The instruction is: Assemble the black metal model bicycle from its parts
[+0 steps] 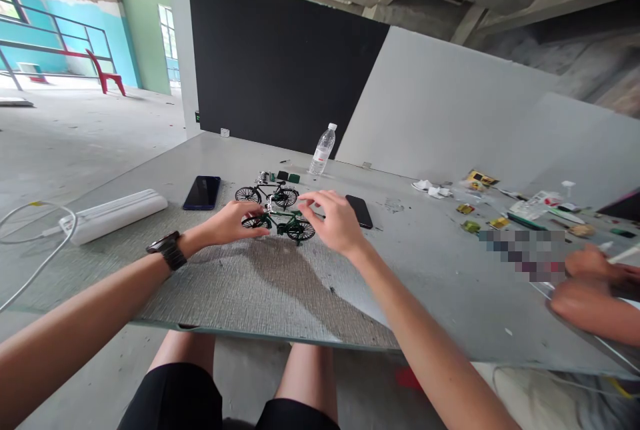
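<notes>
A green model bicycle [285, 222] stands upright on the table, with its front wheel to the left. My left hand [235, 223] is at that front wheel, thumb on the near side and fingers on the far side, closed around it. My right hand [334, 217] is by the saddle and rear wheel, its thumb and fingers apart; whether a fingertip touches the bicycle I cannot tell. Just behind stands a black model bicycle [270, 191], also upright. Small dark green pieces [294, 179] lie beyond it.
A clear water bottle [323, 150] stands near the dark partition [285, 57]. Phones lie left [202, 193] and right [360, 211]. A white power strip [117, 215] with a cable is at far left. On the right are a co-worker's hands [595, 270] and scattered packets [470, 225].
</notes>
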Demonstrator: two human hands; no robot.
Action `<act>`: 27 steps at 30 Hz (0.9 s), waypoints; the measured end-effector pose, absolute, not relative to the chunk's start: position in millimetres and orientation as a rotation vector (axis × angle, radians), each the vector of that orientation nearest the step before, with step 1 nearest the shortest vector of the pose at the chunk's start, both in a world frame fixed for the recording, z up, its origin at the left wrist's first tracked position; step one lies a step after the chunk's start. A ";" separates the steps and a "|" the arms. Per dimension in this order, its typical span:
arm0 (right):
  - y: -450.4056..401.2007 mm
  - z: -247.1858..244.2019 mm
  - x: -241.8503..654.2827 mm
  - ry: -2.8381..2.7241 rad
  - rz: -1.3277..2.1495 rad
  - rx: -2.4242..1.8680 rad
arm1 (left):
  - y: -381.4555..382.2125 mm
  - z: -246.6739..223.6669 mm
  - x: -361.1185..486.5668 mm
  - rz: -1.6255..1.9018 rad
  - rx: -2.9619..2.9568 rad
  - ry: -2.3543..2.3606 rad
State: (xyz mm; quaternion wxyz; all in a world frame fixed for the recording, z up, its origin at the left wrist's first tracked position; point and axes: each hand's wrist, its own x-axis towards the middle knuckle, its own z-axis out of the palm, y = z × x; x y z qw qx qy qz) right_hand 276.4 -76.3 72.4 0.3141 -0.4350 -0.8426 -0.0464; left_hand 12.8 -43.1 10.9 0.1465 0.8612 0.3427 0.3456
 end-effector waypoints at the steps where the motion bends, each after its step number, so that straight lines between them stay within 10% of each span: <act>1: -70.1 77.2 279.6 -2.187 -0.129 -1.133 | -42.3 9.0 13.2 0.987 2.515 0.991; 27: 176.6 29.2 283.2 -2.446 -0.099 -1.622 | -42.1 10.0 8.7 0.903 2.548 1.078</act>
